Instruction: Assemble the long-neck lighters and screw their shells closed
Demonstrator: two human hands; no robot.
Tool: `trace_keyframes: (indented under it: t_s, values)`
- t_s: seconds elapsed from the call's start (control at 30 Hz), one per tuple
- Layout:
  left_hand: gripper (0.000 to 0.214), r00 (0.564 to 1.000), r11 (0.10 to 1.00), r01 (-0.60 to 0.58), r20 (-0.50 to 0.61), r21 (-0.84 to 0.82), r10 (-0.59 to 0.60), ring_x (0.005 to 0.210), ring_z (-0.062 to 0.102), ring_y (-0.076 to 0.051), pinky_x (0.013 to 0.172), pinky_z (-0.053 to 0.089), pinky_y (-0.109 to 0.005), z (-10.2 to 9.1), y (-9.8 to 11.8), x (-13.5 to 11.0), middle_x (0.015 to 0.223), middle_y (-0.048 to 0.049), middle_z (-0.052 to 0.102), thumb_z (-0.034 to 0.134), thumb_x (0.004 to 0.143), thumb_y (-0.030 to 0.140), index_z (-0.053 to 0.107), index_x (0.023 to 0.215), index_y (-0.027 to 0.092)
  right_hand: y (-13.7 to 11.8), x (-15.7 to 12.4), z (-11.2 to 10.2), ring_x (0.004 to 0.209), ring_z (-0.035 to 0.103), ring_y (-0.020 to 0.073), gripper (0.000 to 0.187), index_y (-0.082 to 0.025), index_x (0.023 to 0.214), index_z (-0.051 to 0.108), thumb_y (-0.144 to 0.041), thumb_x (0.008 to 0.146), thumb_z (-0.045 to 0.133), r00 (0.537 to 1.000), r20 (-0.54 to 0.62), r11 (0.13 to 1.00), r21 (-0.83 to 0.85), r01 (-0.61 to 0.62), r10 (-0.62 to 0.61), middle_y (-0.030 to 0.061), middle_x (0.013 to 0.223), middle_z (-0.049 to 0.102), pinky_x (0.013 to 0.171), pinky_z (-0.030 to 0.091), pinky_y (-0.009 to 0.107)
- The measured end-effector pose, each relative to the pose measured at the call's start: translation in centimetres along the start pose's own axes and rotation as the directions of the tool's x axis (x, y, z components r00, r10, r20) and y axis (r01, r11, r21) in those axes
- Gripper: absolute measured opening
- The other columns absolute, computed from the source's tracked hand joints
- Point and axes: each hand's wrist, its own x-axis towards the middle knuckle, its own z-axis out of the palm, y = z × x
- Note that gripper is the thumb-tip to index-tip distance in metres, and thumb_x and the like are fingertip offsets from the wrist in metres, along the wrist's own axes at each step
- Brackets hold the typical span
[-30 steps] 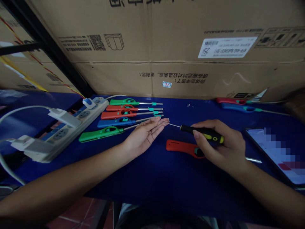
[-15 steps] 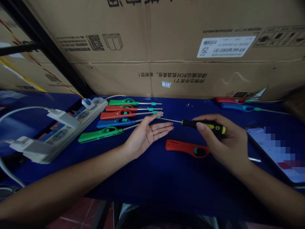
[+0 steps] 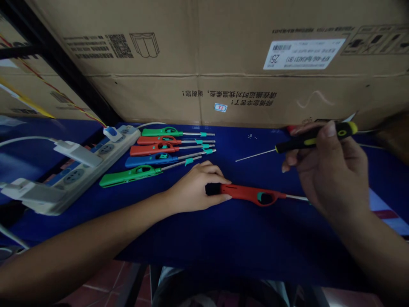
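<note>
My left hand point(image 3: 198, 187) has its thumb and fingers closed around the butt end of a red long-necked gas lighter point(image 3: 244, 192), which lies on the blue tabletop. The lighter's metal neck points right, and its tip passes behind my right hand. In my right hand point(image 3: 335, 175) is a black and yellow screwdriver point(image 3: 297, 144), held by the handle above the table, with its thin shaft pointing left and slightly down. Beyond my left hand lie several more lighters side by side, among them a blue one point(image 3: 150, 160) and a green one point(image 3: 131, 175).
A white power strip point(image 3: 96, 160) with plugs and cables lies at the left. A large cardboard box point(image 3: 159, 98) stands along the back. Tiny screw-like pieces point(image 3: 251, 136) lie near it. A phone point(image 3: 388, 213) is partly hidden behind my right hand.
My left hand has turned from an open palm and moved down onto the red lighter's end. My right hand has drawn the screwdriver up and to the right, away from the left hand.
</note>
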Motion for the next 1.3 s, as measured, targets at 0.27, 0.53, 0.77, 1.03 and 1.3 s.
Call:
trace_keyframes:
  t_s: [0.27,0.53,0.77,1.03,1.3]
  values:
    - [0.037,1.000,1.000,0.003,-0.004,-0.018,-0.003,0.086,0.061,-0.019,0.082,0.047,-0.034,1.6,1.5,-0.2,0.089,-0.0047,0.068,0.083,0.078,0.045,0.077,0.101,0.017,-1.2,-2.6,1.1,0.041,0.049,0.0112,0.018,-0.027,0.090,0.068,-0.040,0.098,0.059,0.980,0.193,0.993,-0.096,0.069,-0.049,0.0031,0.084,0.068,0.035,0.037,0.031]
    - [0.038,1.000,0.999,0.005,-0.004,-0.033,-0.005,0.086,0.060,-0.019,0.083,0.048,-0.035,1.8,1.7,-0.2,0.089,-0.0040,0.068,0.084,0.077,0.045,0.077,0.102,0.018,-1.7,-3.3,1.4,0.041,0.048,0.0114,0.021,-0.028,0.089,0.065,-0.044,0.099,0.057,0.963,0.270,0.989,-0.137,0.051,-0.012,0.0029,0.083,0.068,0.034,0.035,0.030]
    - [0.036,1.000,0.997,0.026,0.000,-0.068,-0.026,0.085,0.061,-0.019,0.084,0.049,-0.034,1.8,1.8,-0.1,0.088,-0.0034,0.068,0.086,0.075,0.042,0.077,0.101,0.019,-1.2,-3.2,1.5,0.041,0.050,0.0117,0.021,-0.027,0.087,0.066,-0.045,0.097,0.060,0.961,0.272,0.997,-0.071,-0.025,0.044,0.0029,0.082,0.066,0.034,0.036,0.031]
    - [0.036,1.000,0.996,0.025,-0.013,-0.087,-0.026,0.085,0.062,-0.019,0.085,0.049,-0.035,1.9,1.7,-0.1,0.088,-0.0034,0.068,0.087,0.074,0.041,0.077,0.100,0.018,-1.1,-3.1,1.6,0.039,0.048,0.0099,0.021,-0.026,0.086,0.063,-0.043,0.098,0.059,0.966,0.253,0.998,-0.036,-0.049,0.056,0.0035,0.085,0.068,0.032,0.038,0.029]
    - [0.035,0.999,0.995,0.038,-0.016,-0.096,-0.040,0.084,0.062,-0.018,0.086,0.049,-0.035,1.9,1.8,-0.1,0.087,-0.0032,0.068,0.087,0.074,0.041,0.077,0.099,0.019,-0.9,-3.0,1.7,0.039,0.048,0.0107,0.023,-0.027,0.085,0.062,-0.047,0.096,0.060,0.972,0.227,0.998,-0.054,-0.043,0.054,0.0039,0.085,0.069,0.033,0.040,0.031]
